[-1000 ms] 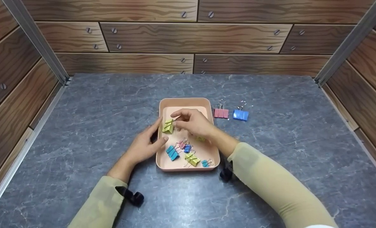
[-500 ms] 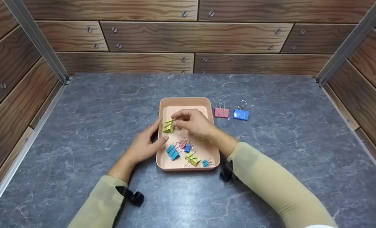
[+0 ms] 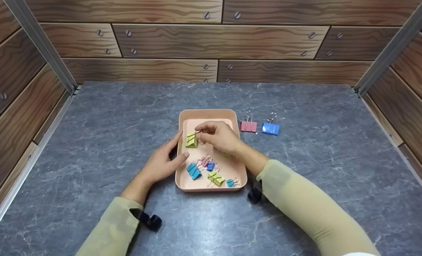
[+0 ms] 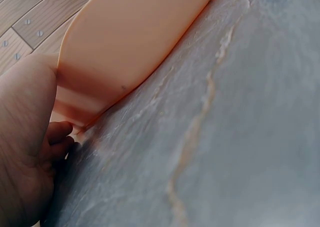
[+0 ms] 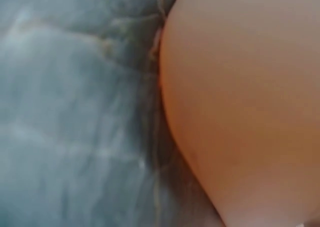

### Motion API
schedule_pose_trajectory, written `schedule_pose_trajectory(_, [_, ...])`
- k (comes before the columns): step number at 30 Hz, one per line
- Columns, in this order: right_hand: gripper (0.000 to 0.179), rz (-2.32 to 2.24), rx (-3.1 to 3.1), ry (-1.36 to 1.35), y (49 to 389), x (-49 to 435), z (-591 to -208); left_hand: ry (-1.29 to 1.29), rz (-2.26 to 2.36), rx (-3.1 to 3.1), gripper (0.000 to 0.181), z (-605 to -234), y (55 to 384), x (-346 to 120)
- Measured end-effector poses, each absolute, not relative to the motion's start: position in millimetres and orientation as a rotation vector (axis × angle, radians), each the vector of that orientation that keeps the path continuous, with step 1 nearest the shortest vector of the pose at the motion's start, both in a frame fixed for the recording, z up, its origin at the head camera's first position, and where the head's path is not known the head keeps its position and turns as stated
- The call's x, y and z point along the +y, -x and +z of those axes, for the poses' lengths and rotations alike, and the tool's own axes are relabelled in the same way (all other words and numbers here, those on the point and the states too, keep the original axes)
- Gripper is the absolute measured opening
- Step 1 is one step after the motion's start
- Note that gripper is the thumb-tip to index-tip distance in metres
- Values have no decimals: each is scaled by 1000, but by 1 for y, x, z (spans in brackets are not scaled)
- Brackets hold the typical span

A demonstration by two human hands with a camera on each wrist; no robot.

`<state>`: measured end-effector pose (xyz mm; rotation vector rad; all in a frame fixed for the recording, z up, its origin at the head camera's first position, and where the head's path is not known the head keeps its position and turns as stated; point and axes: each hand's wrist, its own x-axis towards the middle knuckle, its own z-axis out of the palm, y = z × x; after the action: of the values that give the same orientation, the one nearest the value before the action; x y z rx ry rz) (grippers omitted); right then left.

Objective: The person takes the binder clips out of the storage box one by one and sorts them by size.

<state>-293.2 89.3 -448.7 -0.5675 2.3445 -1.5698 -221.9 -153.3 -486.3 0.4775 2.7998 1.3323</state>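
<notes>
A peach tray stands on the table with several small binder clips inside. In the head view my right hand reaches over the tray from the right. Its thumb and forefinger pinch a yellow-green binder clip by its wire handle, near the tray's left wall. My left hand grips that wall, thumb over the rim and fingers along the outside. The left wrist view shows this hand against the outer side of the tray. Only the tray's outer wall and tabletop fill the right wrist view.
Near the tray's front lie a teal clip, a pink clip, a blue clip, another yellow-green clip and a small teal clip. Right of the tray are a larger pink clip and a larger blue clip.
The pinched yellow-green clip has shifted slightly to the right and up in the head view, along with my right fingertips. My left hand and the other clips stay put.
</notes>
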Motion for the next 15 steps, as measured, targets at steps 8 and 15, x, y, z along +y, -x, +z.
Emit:
schedule_pose_trajectory(8, [31, -1614, 2367, 565, 294, 90, -449, -475, 1318, 2800, 81, -486, 222, -154])
schedule_pose_trajectory(15, [29, -1671, 2367, 562, 295, 92, -449, -469, 1317, 2803, 81, -486, 222, -154])
